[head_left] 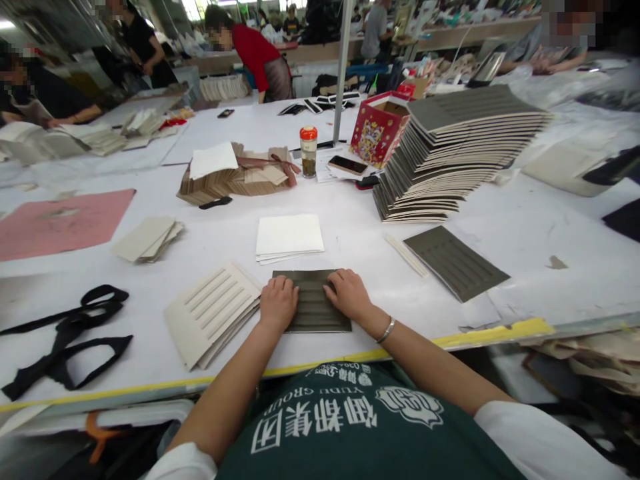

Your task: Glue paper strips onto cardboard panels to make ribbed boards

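Note:
A dark grey ribbed panel (317, 303) lies flat on the table in front of me. My left hand (279, 301) is closed on its left side, fingers bent near the far corner and thumb on the ribbed face. At the far right corner, my right hand (349, 295) holds the panel in a similar way, its thumb also on top. Fingertips beyond the edges are partly hidden. Beside my left hand is a fanned stack of beige ribbed panels (215, 307). White sheets (290, 235) lie just beyond the dark panel.
Right of me, another dark panel (455, 263) lies near pale strips (406, 255). Behind it leans a tall stack of dark panels (465, 147). A red box (377, 130), a jar (309, 153) and a phone (347, 165) stand farther back. Black straps (70, 333) lie left; people work beyond.

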`<state>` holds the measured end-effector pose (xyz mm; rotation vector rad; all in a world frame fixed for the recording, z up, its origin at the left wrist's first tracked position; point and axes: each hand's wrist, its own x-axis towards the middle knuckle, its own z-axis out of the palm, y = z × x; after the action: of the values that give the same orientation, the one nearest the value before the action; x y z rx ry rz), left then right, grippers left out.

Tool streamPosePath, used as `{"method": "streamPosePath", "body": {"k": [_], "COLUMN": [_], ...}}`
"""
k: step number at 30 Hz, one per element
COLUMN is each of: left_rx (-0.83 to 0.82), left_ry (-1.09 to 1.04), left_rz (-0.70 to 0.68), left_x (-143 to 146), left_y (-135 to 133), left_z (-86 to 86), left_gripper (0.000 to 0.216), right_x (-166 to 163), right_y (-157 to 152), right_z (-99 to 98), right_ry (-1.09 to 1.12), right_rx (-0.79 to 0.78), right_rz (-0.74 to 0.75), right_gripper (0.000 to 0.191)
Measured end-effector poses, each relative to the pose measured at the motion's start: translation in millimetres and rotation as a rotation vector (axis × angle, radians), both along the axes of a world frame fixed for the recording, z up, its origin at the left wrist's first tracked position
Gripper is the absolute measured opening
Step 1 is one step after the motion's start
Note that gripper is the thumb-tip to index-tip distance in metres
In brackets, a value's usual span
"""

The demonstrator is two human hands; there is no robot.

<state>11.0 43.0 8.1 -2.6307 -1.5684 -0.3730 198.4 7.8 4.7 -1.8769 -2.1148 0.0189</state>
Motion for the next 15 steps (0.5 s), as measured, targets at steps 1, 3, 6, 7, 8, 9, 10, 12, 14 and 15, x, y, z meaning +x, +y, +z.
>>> {"method": "streamPosePath", "body": {"k": [1,3,6,7,8,9,10,12,14,15], "left_rx": [0.006,0.001,-0.043,-0.048,-0.046,-0.041,-0.033,-0.015,0.001,0.009], "left_ry": [-0.03,-0.075,-0.064,-0.05,-0.038,-0.029,-0.026,-0.036,-0.054,-0.062], "left_rz": [-0.056,-0.171,-0.224,-0.217,-0.206,-0.198,-0.189,-0.17,-0.163,-0.16], "left_x": [5,16,23,22,20,16,11,0,-9,-11], "left_y": [1,5,12,15,17,19,20,21,20,19], "left_z": [-1.3,-4.9,-9.4,-10.0,-10.2,-10.1,-10.0,-10.5,-12.5,-14.0], "left_gripper": [0.021,0.024,0.023,0.023,0.023,0.024,0.026,0.03,0.033,0.035], "right_x": [-4,-14,-26,-26,-25,-21,-16,0,17,25], "right_y": [3,10,18,19,19,19,18,16,12,11], "right_z": [-0.5,-3.1,-7.7,-8.7,-9.5,-10.0,-10.6,-12.0,-13.5,-14.1], "right_ry": [0.02,0.054,0.064,0.057,0.048,0.038,0.03,0.024,0.026,0.022], "right_rx": [0.01,0.024,0.021,0.021,0.021,0.022,0.022,0.022,0.018,0.015], "right_rz": [0.027,0.078,0.087,0.075,0.06,0.047,0.036,0.034,0.062,0.076], "right_gripper": [0.018,0.021,0.02,0.019,0.018,0.019,0.019,0.021,0.021,0.021]}}
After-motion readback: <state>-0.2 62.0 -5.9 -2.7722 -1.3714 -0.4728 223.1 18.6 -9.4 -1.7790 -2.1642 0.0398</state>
